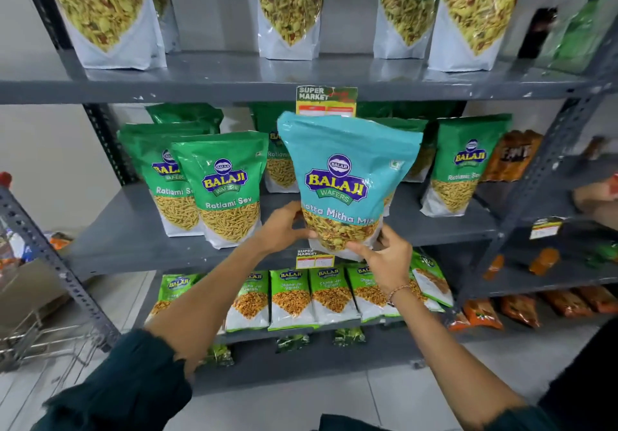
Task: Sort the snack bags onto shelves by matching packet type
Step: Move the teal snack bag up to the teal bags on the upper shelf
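Observation:
A teal Khatta Mitha Mix bag (347,176) stands upright in front of the middle shelf (127,230), held at its bottom corners. My left hand (284,226) grips its lower left and my right hand (384,257) its lower right. Green Ratlami Sev bags (230,190) stand on that middle shelf, to the left and the right of the held bag. Several teal Khatta Mitha Mix bags (291,12) stand on the top shelf (234,76). Light green Chana Jor Garam packets (291,297) lie in a row on the lower shelf.
A yellow price tag (326,101) hangs from the top shelf's edge just above the held bag. Orange packets (511,156) fill the neighbouring rack at right, where another person's hand (595,196) reaches in. A wire trolley (36,340) stands at lower left.

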Available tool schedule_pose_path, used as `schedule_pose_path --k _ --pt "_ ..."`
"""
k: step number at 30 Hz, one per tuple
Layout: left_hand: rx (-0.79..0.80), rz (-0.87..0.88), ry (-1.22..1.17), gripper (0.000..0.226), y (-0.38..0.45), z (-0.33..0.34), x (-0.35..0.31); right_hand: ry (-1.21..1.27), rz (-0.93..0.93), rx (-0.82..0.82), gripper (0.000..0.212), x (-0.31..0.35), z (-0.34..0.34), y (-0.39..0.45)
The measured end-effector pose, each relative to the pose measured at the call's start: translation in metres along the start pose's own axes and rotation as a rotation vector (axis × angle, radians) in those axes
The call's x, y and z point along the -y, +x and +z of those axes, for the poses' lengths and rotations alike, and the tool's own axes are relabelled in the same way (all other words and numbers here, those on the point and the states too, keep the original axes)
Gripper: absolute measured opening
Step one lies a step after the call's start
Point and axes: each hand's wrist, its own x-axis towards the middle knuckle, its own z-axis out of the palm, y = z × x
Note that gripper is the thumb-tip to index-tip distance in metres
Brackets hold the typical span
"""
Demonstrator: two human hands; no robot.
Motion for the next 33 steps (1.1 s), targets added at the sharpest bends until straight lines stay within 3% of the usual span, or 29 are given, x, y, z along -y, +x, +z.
schedule_pose_path --k 6,10,16,21,24,26,29,33 --pt "-0.05 0.101 -0.131 0.075 -0.036 -0.058 -0.047 0.069 -0.15 0.109 0.038 0.083 -0.008 0.017" --pt "-0.203 0.177 -0.095 0.074 -0.04 -0.112 -0.091 0.109 -0.27 0.183 0.036 0.152 -0.009 0.051" --pt "-0.322 0.222 -0.033 0.05 -0.013 -0.184 -0.141 0.14 -0.345 0.252 0.047 0.234 0.003 0.116" --pt "-0.372 0.248 0.109 0.078 0.031 -0.223 -0.144 0.117 -0.334 0.276 0.074 0.253 0.025 0.174" --pt "-0.389 0.227 0.117 0.049 0.058 -0.233 -0.15 0.128 -0.293 0.303 0.075 0.257 0.037 0.204" --pt "-0.398 0.207 0.089 0.038 0.075 -0.234 -0.155 0.133 -0.262 0.326 0.069 0.256 0.044 0.224" --pt "-0.39 0.153 0.027 0.04 0.103 -0.236 -0.15 0.136 -0.207 0.368 0.052 0.251 0.052 0.252" --pt "-0.401 0.11 -0.068 0.047 0.137 -0.24 -0.134 0.143 -0.162 0.385 0.044 0.241 0.061 0.281"
